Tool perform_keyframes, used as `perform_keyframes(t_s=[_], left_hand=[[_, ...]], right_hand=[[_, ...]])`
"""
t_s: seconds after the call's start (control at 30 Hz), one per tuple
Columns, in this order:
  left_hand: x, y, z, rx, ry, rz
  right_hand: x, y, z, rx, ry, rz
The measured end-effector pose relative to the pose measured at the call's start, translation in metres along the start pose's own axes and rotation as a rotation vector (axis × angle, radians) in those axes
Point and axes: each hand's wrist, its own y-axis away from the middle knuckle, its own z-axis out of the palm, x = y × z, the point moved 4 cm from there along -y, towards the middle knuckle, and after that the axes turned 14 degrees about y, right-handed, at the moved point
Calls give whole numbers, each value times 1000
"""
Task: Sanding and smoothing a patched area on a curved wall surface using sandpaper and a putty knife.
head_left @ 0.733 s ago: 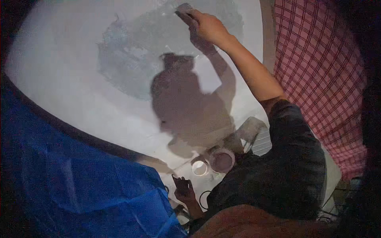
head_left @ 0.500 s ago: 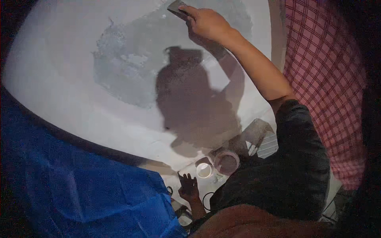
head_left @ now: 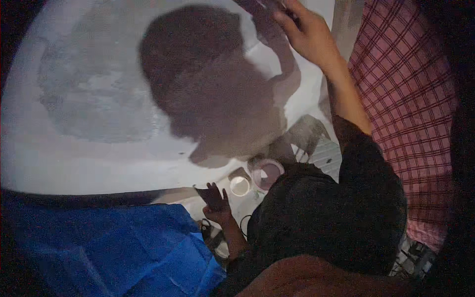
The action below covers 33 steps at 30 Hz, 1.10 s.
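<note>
Against the white wall (head_left: 99,158), right hand (head_left: 307,34) presses a scraper (head_left: 262,6).

A pale plastered surface (head_left: 99,163) fills the frame from 9 o'clock to 12 o'clock; whether it is wall or floor cannot be told. A darker grey patch (head_left: 94,99) is seen on it at 10 o'clock, partly covered by a person-shaped shadow (head_left: 217,94) near 12 o'clock. At 6 o'clock, on a lighter strip of floor (head_left: 237,213), 2 round open containers stand just beside each other: a small pale one (head_left: 240,186) and a larger pinkish one (head_left: 267,174). A blue sheet (head_left: 109,247) is spread at 7 o'clock.
</note>
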Motion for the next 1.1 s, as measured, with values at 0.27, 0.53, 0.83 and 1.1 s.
perform_keyframes(t_s=[0.27, 0.53, 0.83, 1.1], left_hand=[[-18, -3, 14, 141, 57, -195], [-63, -46, 22, 24, -491, -378], [-63, 5, 8, 400, -5, -107], [-82, 21, 1, 294, 27, -25]], right_hand=[[57, 128, 62, -246, -399, 425], [62, 132, 122, -118, -462, 557], [60, 122, 136, 3, -452, 438], [91, 113, 135, -29, -233, 543]])
